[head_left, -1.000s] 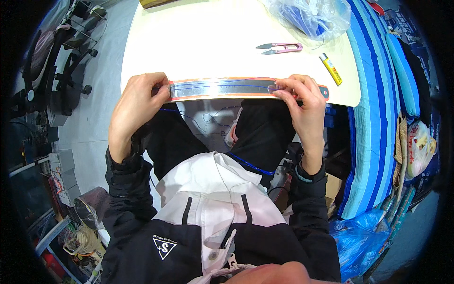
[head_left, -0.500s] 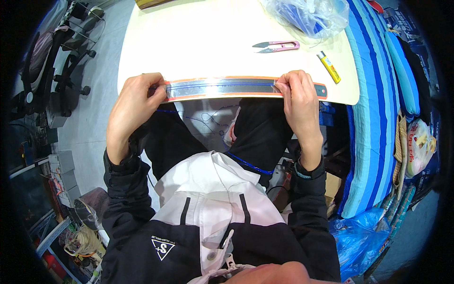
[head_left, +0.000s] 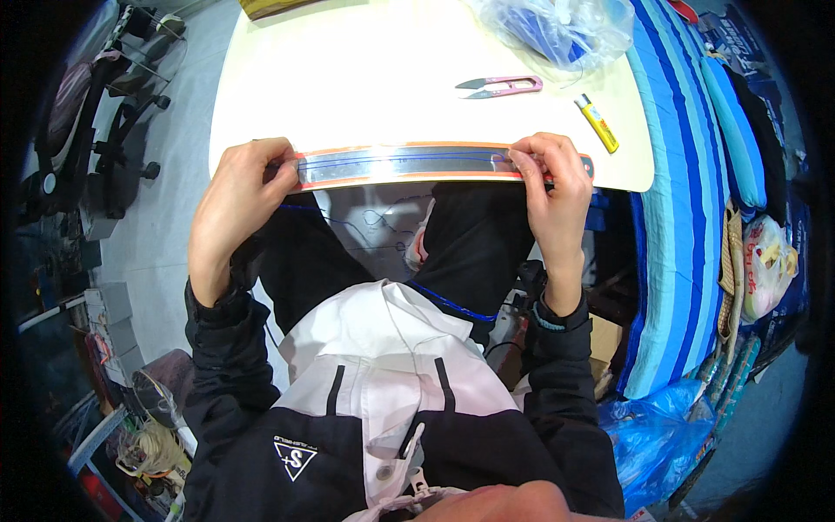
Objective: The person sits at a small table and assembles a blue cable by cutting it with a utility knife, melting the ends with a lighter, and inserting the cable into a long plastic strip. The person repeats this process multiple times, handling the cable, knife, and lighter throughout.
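Observation:
A metal ruler [head_left: 417,165] with orange edging lies along the near edge of the cream table. Blue cord [head_left: 391,159] runs in nearly straight strands along its face. At the ruler's left end, my left hand [head_left: 250,187] is closed in a pinch on the cord, thumb and forefinger together. My right hand [head_left: 557,187] pinches the cord near the other end, with its thumb and forefinger over the ruler. More blue cord hangs below the table edge, and a stretch crosses my lap [head_left: 452,303]. The exact cord ends under my fingertips are hidden.
Pink-handled thread snips [head_left: 513,85] and a yellow lighter [head_left: 597,123] lie beyond my right hand. Behind them sits a clear plastic bag [head_left: 565,35] with blue contents. Blue striped bedding [head_left: 674,261] borders the table's right side. An office chair [head_left: 96,130] stands at left.
The view has shifted slightly, so everything sits a little further left. The fingers of my right hand have spread somewhat while still pinching. My left hand keeps its pinch at the ruler's end.

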`<state>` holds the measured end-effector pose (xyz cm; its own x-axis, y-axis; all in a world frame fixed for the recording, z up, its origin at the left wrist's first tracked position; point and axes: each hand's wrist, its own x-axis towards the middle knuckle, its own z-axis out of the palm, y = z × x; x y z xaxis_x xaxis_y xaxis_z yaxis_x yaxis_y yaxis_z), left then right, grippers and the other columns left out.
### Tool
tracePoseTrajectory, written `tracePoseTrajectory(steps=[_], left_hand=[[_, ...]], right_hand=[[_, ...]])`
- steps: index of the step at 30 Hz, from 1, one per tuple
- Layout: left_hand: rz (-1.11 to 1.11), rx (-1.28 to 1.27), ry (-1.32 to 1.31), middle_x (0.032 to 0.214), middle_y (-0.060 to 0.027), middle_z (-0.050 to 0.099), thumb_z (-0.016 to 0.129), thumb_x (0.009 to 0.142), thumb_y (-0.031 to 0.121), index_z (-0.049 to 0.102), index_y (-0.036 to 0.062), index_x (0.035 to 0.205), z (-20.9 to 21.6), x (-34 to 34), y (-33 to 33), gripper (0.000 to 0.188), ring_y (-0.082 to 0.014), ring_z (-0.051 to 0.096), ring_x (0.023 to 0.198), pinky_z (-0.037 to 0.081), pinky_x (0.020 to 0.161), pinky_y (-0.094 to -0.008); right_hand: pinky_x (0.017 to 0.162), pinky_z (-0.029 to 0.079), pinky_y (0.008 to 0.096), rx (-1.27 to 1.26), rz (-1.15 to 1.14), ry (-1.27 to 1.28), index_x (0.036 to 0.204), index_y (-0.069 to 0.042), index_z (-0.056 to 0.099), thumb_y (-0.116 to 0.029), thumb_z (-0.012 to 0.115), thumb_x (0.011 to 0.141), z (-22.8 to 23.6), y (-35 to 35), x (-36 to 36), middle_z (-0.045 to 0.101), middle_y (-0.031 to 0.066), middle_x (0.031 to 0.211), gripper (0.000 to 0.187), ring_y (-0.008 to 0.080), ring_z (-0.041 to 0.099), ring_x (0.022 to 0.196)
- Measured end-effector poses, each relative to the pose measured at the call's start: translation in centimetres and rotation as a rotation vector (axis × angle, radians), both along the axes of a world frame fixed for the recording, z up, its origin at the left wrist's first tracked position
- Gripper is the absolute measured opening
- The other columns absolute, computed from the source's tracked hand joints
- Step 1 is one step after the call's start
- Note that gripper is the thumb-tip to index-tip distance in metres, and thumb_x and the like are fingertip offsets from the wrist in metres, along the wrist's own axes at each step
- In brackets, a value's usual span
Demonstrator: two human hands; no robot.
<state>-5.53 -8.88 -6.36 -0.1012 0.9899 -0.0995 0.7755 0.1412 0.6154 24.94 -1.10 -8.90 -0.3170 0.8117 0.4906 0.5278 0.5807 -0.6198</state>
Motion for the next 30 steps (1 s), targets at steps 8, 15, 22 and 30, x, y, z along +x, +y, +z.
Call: tracePoseTrajectory(steps=[8,15,22,30], left_hand=[[-0.028,-0.009,0.068,0.066,-0.0124,0.060,0.057,0.083,0.010,0.061,-0.0035,0.080,0.0,-0.4,-0.2,0.014,-0.0182,0.057,0.059,0.046,0.058,-0.0302],[-0.043,-0.014,-0.454,0.072,-0.0027,0.061,0.057,0.086,0.009,0.061,-0.0032,0.084,-0.1,-2.1,-0.6,0.013,-0.0066,0.055,0.067,0.046,0.061,-0.0232],[-0.108,-0.017,-0.589,0.081,-0.0023,0.060,0.056,0.090,0.008,0.060,-0.0032,0.089,1.0,-1.1,-3.1,0.012,-0.0077,0.054,0.078,0.045,0.073,-0.0218],[-0.052,0.080,-0.866,0.077,0.0023,0.056,0.057,0.092,0.011,0.060,-0.0024,0.090,0.2,3.4,-6.2,0.014,-0.0023,0.042,0.066,0.037,0.058,-0.0189]], right_hand=[[0.077,0.051,0.0364,-0.040,0.262,-0.012,0.096,0.002,0.065,-0.003,0.071,0.075,-0.2,-1.7,-6.3,0.061,0.0149,0.099,0.022,0.0304,0.062,0.088],[0.072,0.050,0.0411,-0.200,0.591,0.190,0.105,0.006,0.056,-0.006,0.063,0.084,-0.5,-2.4,-15.1,0.062,0.0226,0.098,0.025,0.0393,0.062,0.087],[0.067,0.046,0.0400,-0.116,0.543,0.194,0.082,0.003,0.056,-0.005,0.058,0.087,1.0,-4.6,-13.3,0.058,0.0191,0.077,0.010,0.0362,0.058,0.074],[0.059,0.044,0.0333,-0.257,0.492,0.239,0.082,0.003,0.054,0.001,0.052,0.087,1.5,-7.7,-10.0,0.055,0.0144,0.074,0.006,0.0279,0.054,0.063]])
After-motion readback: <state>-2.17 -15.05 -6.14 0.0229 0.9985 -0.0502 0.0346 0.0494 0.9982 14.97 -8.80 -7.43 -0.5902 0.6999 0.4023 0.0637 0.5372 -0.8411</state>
